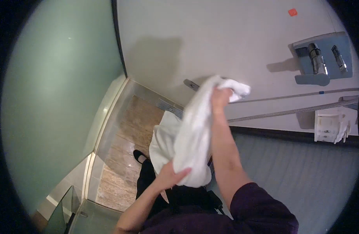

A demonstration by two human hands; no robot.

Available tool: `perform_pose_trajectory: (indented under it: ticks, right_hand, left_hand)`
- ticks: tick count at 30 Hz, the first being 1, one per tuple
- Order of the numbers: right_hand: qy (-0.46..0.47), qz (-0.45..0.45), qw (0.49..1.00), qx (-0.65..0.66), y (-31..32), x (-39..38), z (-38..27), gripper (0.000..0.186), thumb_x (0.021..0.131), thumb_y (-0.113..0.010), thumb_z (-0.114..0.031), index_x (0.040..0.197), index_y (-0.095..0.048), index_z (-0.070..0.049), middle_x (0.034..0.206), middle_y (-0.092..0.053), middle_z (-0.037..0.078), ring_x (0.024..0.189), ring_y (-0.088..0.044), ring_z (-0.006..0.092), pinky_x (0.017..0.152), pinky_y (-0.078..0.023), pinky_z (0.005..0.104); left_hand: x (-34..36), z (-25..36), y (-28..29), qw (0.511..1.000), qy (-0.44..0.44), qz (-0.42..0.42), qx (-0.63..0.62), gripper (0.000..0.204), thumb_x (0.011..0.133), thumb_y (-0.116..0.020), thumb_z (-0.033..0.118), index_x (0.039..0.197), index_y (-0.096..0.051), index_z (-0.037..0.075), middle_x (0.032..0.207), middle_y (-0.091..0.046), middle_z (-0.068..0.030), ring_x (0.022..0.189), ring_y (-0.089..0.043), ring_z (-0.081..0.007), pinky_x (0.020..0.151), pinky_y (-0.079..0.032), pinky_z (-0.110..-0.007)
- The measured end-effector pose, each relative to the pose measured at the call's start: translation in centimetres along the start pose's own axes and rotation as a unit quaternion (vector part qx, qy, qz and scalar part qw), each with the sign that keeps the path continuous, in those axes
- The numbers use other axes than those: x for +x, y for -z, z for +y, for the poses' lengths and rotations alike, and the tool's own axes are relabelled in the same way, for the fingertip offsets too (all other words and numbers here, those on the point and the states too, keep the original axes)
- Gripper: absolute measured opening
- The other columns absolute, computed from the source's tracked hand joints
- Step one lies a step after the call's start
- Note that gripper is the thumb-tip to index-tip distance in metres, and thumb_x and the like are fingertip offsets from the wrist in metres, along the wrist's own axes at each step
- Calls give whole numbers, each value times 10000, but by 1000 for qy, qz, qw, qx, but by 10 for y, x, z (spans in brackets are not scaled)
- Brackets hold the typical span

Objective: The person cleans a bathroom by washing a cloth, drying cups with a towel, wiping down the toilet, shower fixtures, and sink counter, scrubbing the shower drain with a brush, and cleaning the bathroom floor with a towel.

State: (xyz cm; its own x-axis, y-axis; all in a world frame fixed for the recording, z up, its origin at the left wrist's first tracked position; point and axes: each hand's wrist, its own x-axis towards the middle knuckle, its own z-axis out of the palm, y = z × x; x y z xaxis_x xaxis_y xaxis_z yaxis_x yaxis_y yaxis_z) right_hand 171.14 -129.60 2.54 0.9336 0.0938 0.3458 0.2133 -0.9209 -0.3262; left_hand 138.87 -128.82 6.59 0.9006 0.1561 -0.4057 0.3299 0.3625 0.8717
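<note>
Pale wall point(226, 43): the background beyond the grip, lit unevenly and shadowed at the upper left

Frosted glass point(62, 89): well left of the left hand point(169, 177), set beside a brown tiled floor point(122, 152)

Left grip: fingers and thumb close on the lower end of a white towel point(195, 132)

White towel: between the two hands, slanting up to the right, a pale fold hanging beside it on the left; whether that fold is a second cloth, I cannot tell

Right grip: the right hand point(221, 97) closes on the upper end, some cloth spilling past it to the right

Step in hand: seemingly handling the towel at full stretch

Next move: probably calls for a firm hold at both ends, the loose fold kept clear of the floor

Shower control panel point(331, 58): blue-grey, above and right of the right hand, a hose point(283, 113) below it

White rack point(327, 126): well right of the grip, wall-mounted; contents too small to tell
</note>
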Motion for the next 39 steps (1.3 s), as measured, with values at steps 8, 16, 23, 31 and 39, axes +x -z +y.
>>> perform_pose_trajectory:
  ticks: [8,16,23,31,39]
  right_hand:
    - [37,-630,729,266,-69,-200,67,543,718,-616,-290,1115,-465,49,1089,-518,229,1037,-490,338,884,-380,369]
    - [-54,-725,635,261,-145,-347,80,492,715,-599,-234,1119,-471,15,1074,-533,204,1009,-508,317,856,-396,374]
    - [282,-369,849,252,-307,-255,30,464,655,-650,-103,1098,-519,-53,1181,-396,134,1035,-425,340,892,-360,421]
    - [291,-483,825,36,-574,-246,114,524,719,-534,-169,1229,-434,-236,1369,-251,53,1171,-352,256,946,-323,402]
    - [410,-502,734,-202,-516,-228,421,667,690,-507,-7,1299,-349,-225,1367,-244,135,1222,-302,312,998,-280,407]
  left_hand:
    - [-104,-75,69,851,344,187,-350,588,792,-593,246,1251,-336,-19,1133,-516,-144,986,-542,-232,825,-459,-348]
    - [-160,-97,42,723,323,445,-418,552,835,-430,375,1245,-373,11,1207,-478,-132,1102,-469,-275,943,-369,-416]
    - [23,-257,85,833,272,463,-132,530,816,-538,171,1235,-310,-59,1158,-453,-164,1032,-452,-216,890,-358,-309]
    - [254,-505,166,923,107,346,130,713,789,-580,215,1306,-158,-37,1244,-368,-239,1139,-401,-305,947,-321,-341]
    - [287,-526,98,873,295,69,383,699,680,-648,261,1287,-301,231,988,-578,-111,914,-564,-261,814,-378,-447]
